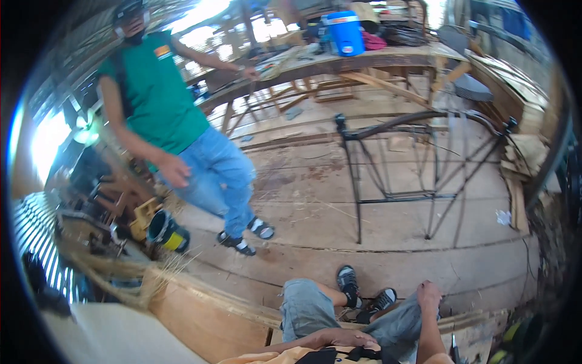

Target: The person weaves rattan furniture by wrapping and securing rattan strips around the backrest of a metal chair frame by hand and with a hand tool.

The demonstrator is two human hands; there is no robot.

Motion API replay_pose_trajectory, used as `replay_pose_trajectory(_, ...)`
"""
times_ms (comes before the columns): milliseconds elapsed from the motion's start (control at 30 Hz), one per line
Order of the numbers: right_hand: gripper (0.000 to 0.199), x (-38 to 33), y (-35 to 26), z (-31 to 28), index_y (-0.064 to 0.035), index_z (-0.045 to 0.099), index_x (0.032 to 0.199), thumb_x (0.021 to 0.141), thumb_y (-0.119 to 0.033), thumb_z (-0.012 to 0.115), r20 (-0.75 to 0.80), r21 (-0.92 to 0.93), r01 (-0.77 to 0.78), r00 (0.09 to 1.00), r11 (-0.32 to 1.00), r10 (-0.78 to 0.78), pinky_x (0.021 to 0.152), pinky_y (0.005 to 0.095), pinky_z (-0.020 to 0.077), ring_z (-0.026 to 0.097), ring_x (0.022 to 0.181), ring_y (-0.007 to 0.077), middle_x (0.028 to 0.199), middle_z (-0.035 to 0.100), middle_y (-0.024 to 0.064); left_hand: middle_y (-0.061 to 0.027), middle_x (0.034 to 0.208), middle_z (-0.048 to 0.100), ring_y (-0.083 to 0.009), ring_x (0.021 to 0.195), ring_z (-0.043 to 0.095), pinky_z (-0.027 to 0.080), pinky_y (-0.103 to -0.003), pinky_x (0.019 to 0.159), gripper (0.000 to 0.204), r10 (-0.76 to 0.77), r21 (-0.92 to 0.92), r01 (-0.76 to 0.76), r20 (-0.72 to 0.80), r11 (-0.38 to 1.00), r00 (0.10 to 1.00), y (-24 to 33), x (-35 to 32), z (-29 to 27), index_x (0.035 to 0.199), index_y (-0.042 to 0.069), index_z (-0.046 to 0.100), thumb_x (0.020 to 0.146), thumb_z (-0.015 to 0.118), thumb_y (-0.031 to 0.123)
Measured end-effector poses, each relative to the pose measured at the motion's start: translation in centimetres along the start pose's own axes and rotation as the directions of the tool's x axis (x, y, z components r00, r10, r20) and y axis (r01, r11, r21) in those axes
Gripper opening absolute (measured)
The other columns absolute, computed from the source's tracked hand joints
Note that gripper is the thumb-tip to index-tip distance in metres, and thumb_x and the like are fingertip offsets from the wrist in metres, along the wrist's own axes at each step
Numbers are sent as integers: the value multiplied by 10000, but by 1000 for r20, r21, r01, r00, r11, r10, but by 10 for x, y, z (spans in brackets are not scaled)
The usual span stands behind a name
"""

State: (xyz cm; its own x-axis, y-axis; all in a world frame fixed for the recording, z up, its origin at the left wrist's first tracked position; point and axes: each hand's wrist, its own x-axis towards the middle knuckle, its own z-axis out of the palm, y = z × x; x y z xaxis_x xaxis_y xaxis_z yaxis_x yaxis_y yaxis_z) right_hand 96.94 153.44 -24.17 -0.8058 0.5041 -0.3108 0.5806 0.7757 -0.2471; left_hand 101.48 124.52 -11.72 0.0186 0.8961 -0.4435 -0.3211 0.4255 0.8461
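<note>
I am sitting with my left hand (348, 338) laid across my lap, palm down and holding nothing. My right hand (428, 293) rests on my right knee, over the grey shorts (391, 321), its fingers loosely draped and nothing visible in them. Ahead on the right stands a bare black metal frame (403, 197) with thin legs and a curved top rail, apart from both hands. A person in a green shirt (159, 97) and jeans stands ahead on the left, one hand reaching toward the long workbench (388, 59).
A blue cooler jug (345, 33) stands on the workbench. A dark bucket (167, 230) with a yellow patch sits behind the standing person. Low wooden boards (206, 318) run along my left. A grey-seated chair (471, 88) is at the far right. Planks (291, 206) form the floor.
</note>
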Motion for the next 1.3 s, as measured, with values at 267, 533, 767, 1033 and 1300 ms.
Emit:
replay_pose_trajectory(267, 304, -8, -4, -16, -92, 673, 1006, 887, -281, 466, 15, 13, 66, 998, 998, -67, 921, 485, 421, 639, 966, 326, 1011, 673, 158, -109, 1197, 571, -177, 1138, 522, 414, -335, 947, 441, 195, 329, -97, -281, 939, 940, 92, 2, -42, 1290, 32, 472, 942, 546, 292)
replay_pose_trajectory(533, 271, -7, -1, -5, -77, 686, 908, 863, -265, 496, -66, 86, 85, 995, 993, -79, 818, 467, 481, 644, 894, 362, 926, 669, 188, -126, 1202, 598, -235, 1122, 569, 417, -337, 981, 446, 785, 629, -527, -234, 572, 573, 216, -77, -19, 1318, 17, 473, 928, 553, 217)
replay_pose_trajectory(767, 260, 7, 10, 21, -82, 681, 927, 859, -263, 509, -118, 88, 150, 983, 985, -139, 770, 453, 492, 646, 834, 365, 876, 669, 185, -184, 1170, 605, -367, 1103, 554, 446, -454, 934, 424, 298, 511, 582, -854, 633, 426, 28, -102, -107, 1233, 38, 541, 917, 502, 319)
replay_pose_trajectory(1033, 260, -2, -1, 3, -87, 672, 921, 879, -277, 500, -71, -35, 143, 987, 989, -145, 805, 475, 469, 649, 879, 321, 938, 676, 132, -142, 1180, 590, -402, 1049, 544, 439, -487, 911, 394, 311, 113, 715, -938, 690, -152, -94, -98, -93, 1155, 114, 597, 865, 558, 378)
replay_pose_trajectory(1300, 244, 1, -3, 3, -95, 664, 941, 879, -275, 511, -25, -24, 125, 992, 992, -126, 821, 481, 459, 644, 885, 319, 948, 673, 134, -142, 1160, 602, -389, 1054, 550, 433, -468, 928, 366, 204, 46, 664, -965, 747, -164, -77, -102, -95, 1112, 108, 627, 867, 550, 370)
